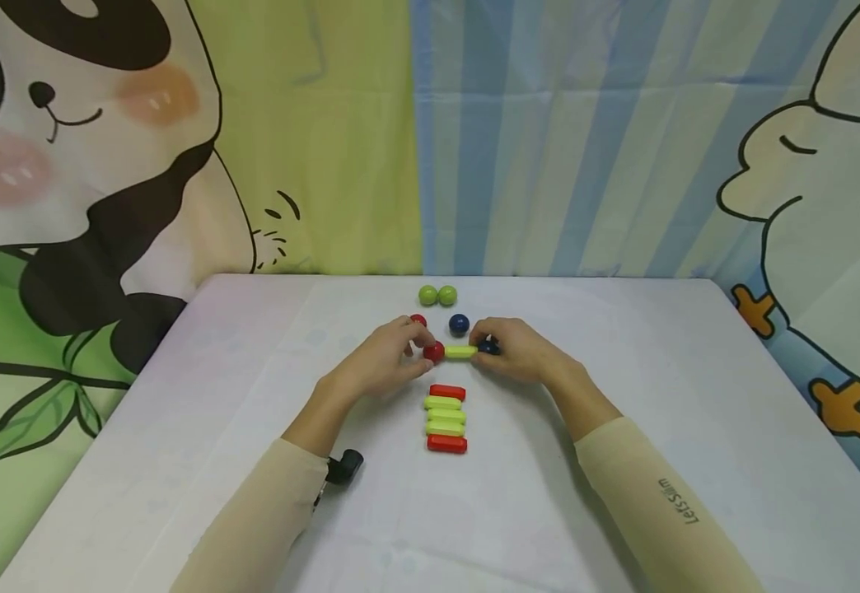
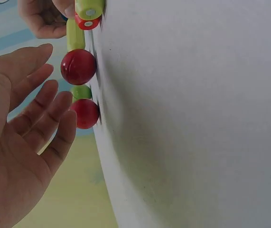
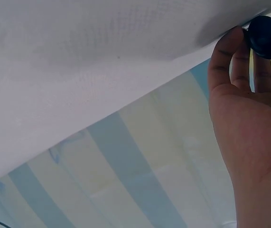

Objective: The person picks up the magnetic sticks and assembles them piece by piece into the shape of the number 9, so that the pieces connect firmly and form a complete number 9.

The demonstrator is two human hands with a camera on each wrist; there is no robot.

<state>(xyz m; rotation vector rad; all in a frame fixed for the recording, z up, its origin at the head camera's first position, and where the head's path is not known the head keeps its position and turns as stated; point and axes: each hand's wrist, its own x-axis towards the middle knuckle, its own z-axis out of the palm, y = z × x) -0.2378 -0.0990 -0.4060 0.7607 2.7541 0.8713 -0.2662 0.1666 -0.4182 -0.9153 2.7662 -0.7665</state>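
A yellow-green stick [image 1: 460, 352] lies between a red ball [image 1: 433, 352] at its left end and a dark blue ball [image 1: 488, 347] at its right end. My right hand [image 1: 516, 349] pinches that blue ball [image 3: 266, 37], its fingers curled about it in the right wrist view. Around the red ball [image 2: 78, 67], my left hand [image 2: 28, 114] has loosely bent, spread fingers; a gap shows between them and the ball in the left wrist view. Behind the left fingers sits a second red ball [image 1: 418, 319], partly covered in the head view.
Another dark blue ball [image 1: 459, 324] lies behind the stick, and two green balls [image 1: 437, 295] sit near the far edge. Nearer me, red sticks [image 1: 447, 444] and yellow-green sticks [image 1: 445, 417] lie in a column on the white table [image 1: 252, 395]. Printed curtains hang behind.
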